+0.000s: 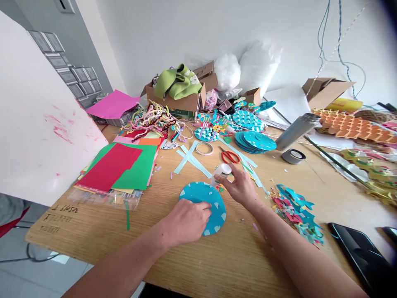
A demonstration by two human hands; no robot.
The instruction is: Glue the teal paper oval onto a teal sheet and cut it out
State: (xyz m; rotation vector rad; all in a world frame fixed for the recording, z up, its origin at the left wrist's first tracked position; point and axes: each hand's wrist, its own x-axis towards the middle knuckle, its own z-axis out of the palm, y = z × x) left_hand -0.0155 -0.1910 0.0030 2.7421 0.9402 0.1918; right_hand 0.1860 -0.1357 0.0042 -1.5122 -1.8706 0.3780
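Note:
A round blue paper disc (217,207) with pale patches around its rim lies on the table in front of me. My left hand (190,220) rests on it, fingers bent together and fingertips against its surface; its thumb is hidden. Above the disc's far right edge, my right hand (238,184) is closed around a white glue bottle (222,170), tilted with its lower end toward the disc. Small colourful cutouts (221,187) show partly behind the bottle. Just beyond lie red-handled scissors (230,156) and a roll of tape (204,148).
Coloured paper sheets (133,165) lie to the left, pale blue strips (194,159) ahead. Farther back are stacked blue discs (256,141) and a leaning metal flask (297,130) beside its cap (293,155). Fish-shaped cutouts (296,203) and a phone (356,248) lie right.

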